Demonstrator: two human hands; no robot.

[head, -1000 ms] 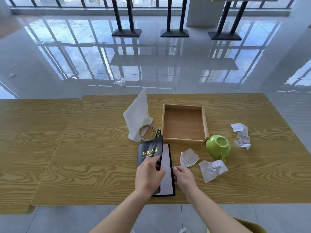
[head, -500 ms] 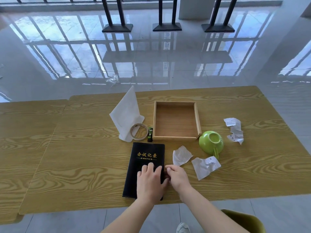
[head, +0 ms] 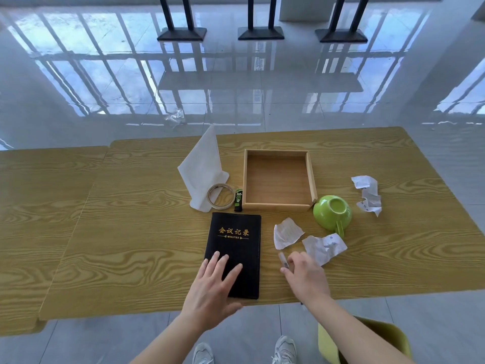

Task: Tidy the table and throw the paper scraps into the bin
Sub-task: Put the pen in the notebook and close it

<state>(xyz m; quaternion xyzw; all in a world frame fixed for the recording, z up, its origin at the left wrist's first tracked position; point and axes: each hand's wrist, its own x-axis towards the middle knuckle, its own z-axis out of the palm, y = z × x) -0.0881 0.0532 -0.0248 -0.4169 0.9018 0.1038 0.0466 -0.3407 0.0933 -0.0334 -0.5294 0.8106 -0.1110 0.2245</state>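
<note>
Three crumpled paper scraps lie on the wooden table (head: 131,232): one (head: 287,232) right of the notebook, one (head: 325,248) beside it, one (head: 367,194) far right. The closed black notebook (head: 236,248) lies flat, and my left hand (head: 215,285) rests open on its lower half with fingers spread. My right hand (head: 305,274) is just right of the notebook, thumb and forefinger pinched on a small clear pen-like stick (head: 283,258) close to the nearest scraps. A yellow-green bin (head: 380,327) stands on the floor at lower right, partly hidden by my right arm.
An empty wooden tray (head: 311,177) sits mid-table. A green cup (head: 332,211) lies tipped at its right corner. Left of the tray are a white tissue (head: 203,169), a tape roll (head: 220,196) and a small green-black item (head: 238,199). A second table adjoins on the left.
The notebook's cover was folded shut and now lies flat. My left hand slid down onto its lower half. My right hand moved right off the notebook to the small stick.
</note>
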